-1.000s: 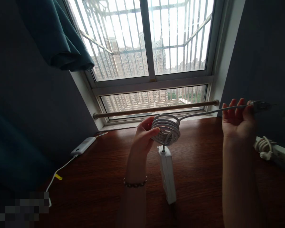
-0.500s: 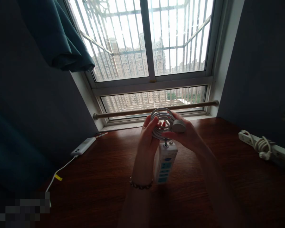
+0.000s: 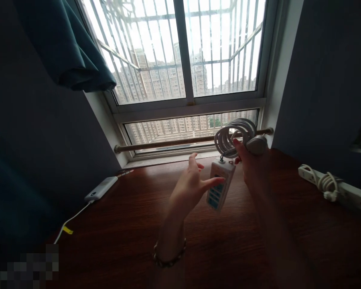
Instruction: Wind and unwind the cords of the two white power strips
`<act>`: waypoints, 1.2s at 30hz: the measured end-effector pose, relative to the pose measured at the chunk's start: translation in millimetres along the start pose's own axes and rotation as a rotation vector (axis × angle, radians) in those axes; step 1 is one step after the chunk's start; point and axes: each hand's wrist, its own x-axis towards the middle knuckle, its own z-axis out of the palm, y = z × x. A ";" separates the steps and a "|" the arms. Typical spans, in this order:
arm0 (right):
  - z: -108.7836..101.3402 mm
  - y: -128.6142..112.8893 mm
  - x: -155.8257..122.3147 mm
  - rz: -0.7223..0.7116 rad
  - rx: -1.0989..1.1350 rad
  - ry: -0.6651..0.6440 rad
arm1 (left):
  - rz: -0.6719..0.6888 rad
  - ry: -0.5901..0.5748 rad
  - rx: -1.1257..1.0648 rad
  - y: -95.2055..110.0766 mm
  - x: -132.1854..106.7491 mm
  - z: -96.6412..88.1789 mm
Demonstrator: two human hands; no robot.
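My right hand [image 3: 252, 166] is closed on a coil of white cable [image 3: 233, 136] and its grey plug [image 3: 256, 144], held up in front of the window. A white power strip [image 3: 220, 184] with blue sockets hangs from the coil by its cord. My left hand [image 3: 190, 184] has its fingers spread beside the strip, one fingertip at or near its left edge. A bead bracelet circles my left wrist.
A dark wooden desk [image 3: 132, 233] runs under the window. A white power bank [image 3: 100, 188] with a white lead lies at the left. A second power strip [image 3: 333, 186] with a bundled cord lies at the right. A wooden rod [image 3: 168, 142] spans the sill; a teal curtain [image 3: 63, 44] hangs top left.
One second ago my right hand pulled the cable's end out to the right. It then brought the plug to the coil; now it alone holds the bundle, moved right, and my left hand has let go.
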 end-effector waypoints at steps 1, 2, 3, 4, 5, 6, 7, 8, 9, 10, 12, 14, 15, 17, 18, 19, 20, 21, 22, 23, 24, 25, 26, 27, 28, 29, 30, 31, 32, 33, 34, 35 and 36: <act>0.0 -1.3 -0.3 -0.010 0.011 0.013 | 0.014 -0.026 0.003 4.3 -3.1 6.3; 0.3 -2.9 -1.4 -0.022 0.019 0.021 | 0.031 -0.046 -0.008 8.8 -5.1 14.6; 0.8 -4.7 -3.0 -0.035 0.024 0.027 | 0.038 -0.044 -0.015 12.8 -5.8 24.2; 1.2 -6.5 -4.7 -0.048 0.026 0.030 | 0.035 -0.019 -0.020 16.0 -5.1 34.2; 1.4 -8.2 -6.3 -0.062 0.027 0.033 | 0.026 0.015 -0.024 17.9 -2.9 44.0; 1.3 -9.4 -7.2 -0.073 0.026 0.030 | 0.007 0.057 -0.036 18.0 0.6 52.4; 0.6 -10.0 -7.2 -0.085 0.027 0.023 | -0.009 0.084 -0.067 16.2 5.3 58.8; -0.9 -9.6 -5.8 -0.098 0.028 0.004 | -0.022 0.087 -0.115 12.7 10.8 62.6; -2.9 -8.2 -3.1 -0.112 0.030 -0.029 | -0.019 0.061 -0.185 7.7 16.7 63.4; -5.6 -5.6 1.1 -0.133 0.031 -0.065 | -0.009 0.013 -0.278 1.5 22.6 60.9; -12.1 3.9 12.9 -0.185 0.029 -0.143 | -0.007 -0.075 -0.441 -12.3 32.5 47.2; -18.1 19.7 26.4 -0.219 0.019 -0.214 | -0.013 -0.178 -0.470 -26.1 38.5 25.3; -20.1 30.0 32.4 -0.214 0.016 -0.257 | -0.008 -0.245 -0.445 -32.6 40.1 13.2; -21.0 55.3 40.6 -0.176 0.018 -0.360 | 0.004 -0.299 -0.368 -45.7 41.3 -9.4; -19.9 69.9 42.0 -0.148 0.026 -0.412 | 0.018 -0.334 -0.323 -52.5 41.5 -18.7; -17.7 85.3 41.5 -0.121 0.032 -0.469 | 0.029 -0.376 -0.271 -59.8 41.9 -26.3; -14.6 101.1 39.2 -0.091 0.026 -0.535 | 0.030 -0.401 -0.210 -67.8 42.6 -32.0; -11.1 117.0 35.4 -0.069 0.013 -0.586 | 0.023 -0.414 -0.148 -76.6 43.7 -36.0; -7.2 132.4 30.4 -0.057 -0.007 -0.623 | 0.015 -0.428 -0.085 -86.2 45.3 -38.5; -3.3 147.1 24.7 -0.051 -0.035 -0.647 | 0.006 -0.453 -0.030 -96.5 47.2 -39.7; 0.3 160.5 18.8 -0.057 -0.059 -0.658 | -0.007 -0.488 0.014 -107.2 49.3 -40.0; 3.5 172.6 12.9 -0.058 -0.074 -0.662 | -0.032 -0.525 0.047 -118.2 51.5 -39.8; 6.1 183.1 7.5 -0.061 -0.090 -0.665 | -0.068 -0.544 0.074 -129.1 53.6 -39.2; 8.2 191.9 2.6 -0.072 -0.111 -0.663 | -0.106 -0.545 0.106 -139.4 55.4 -38.4; 9.8 199.3 -1.6 -0.091 -0.139 -0.657 | -0.142 -0.533 0.134 -148.8 57.1 -37.6; 10.8 205.2 -5.2 -0.114 -0.169 -0.647 | -0.171 -0.504 0.159 -157.2 58.5 -36.7; 11.5 210.0 -8.2 -0.139 -0.201 -0.635 | -0.192 -0.467 0.182 -164.2 60.0 -35.8; 11.8 213.9 -10.8 -0.161 -0.232 -0.621 | -0.206 -0.427 0.201 -170.0 61.4 -34.7; 11.8 217.2 -13.1 -0.177 -0.257 -0.608 | -0.214 -0.388 0.217 -174.8 63.1 -33.4; 11.5 220.1 -15.1 -0.187 -0.278 -0.593 | -0.218 -0.355 0.231 -178.7 64.9 -31.8; 11.0 222.7 -17.1 -0.193 -0.295 -0.577 | -0.220 -0.330 0.244 -182.0 66.9 -29.8; 10.2 225.2 -18.9 -0.195 -0.309 -0.561 | -0.222 -0.310 0.257 -185.0 68.9 -27.3; 9.2 227.5 -20.8 -0.194 -0.323 -0.545 | -0.224 -0.293 0.270 -187.8 70.9 -24.5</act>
